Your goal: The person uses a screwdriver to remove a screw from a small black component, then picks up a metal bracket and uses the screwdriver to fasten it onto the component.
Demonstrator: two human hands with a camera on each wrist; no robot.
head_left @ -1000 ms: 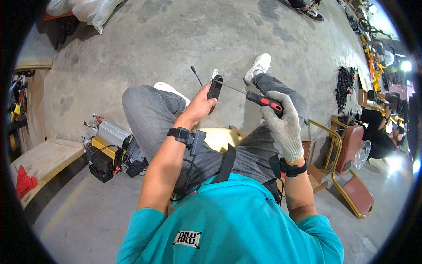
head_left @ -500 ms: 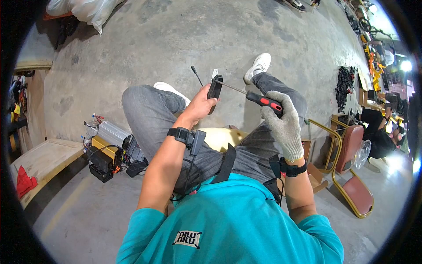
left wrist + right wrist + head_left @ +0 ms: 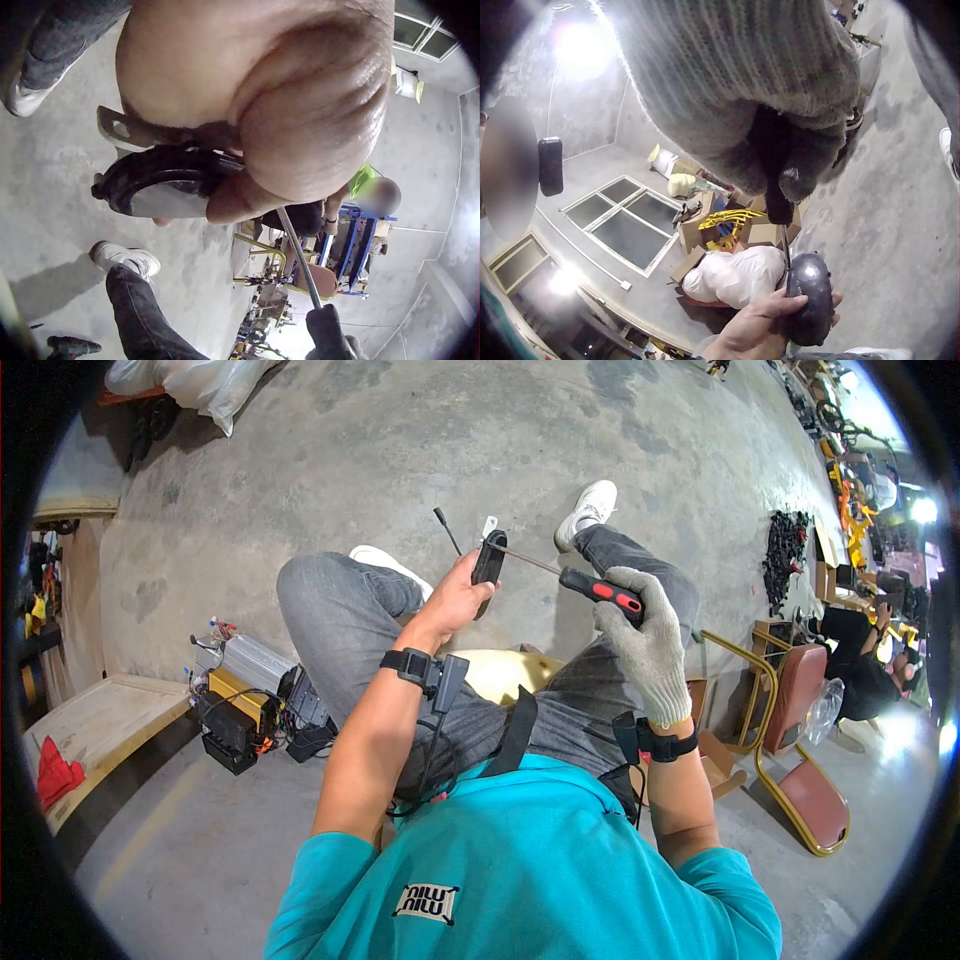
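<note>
Grey floor [image 3: 350, 480] beneath chair [image 3: 799, 695], black heap [image 3: 786, 560]

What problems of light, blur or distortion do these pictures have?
Head view: black corners, bulging wide-angle distortion, glare near the right edge. Left wrist view: shadow on the floor beside a white shoe, blurred patch at right. Right wrist view: strong glare from a light at upper left, blurred patch at left edge.

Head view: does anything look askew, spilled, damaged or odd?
No spill or clear damage shows. One oddity: the right hand, on the screwdriver, is gloved, while the left hand, gripping the black part, is bare. The electronics by the bench look jumbled.
</note>
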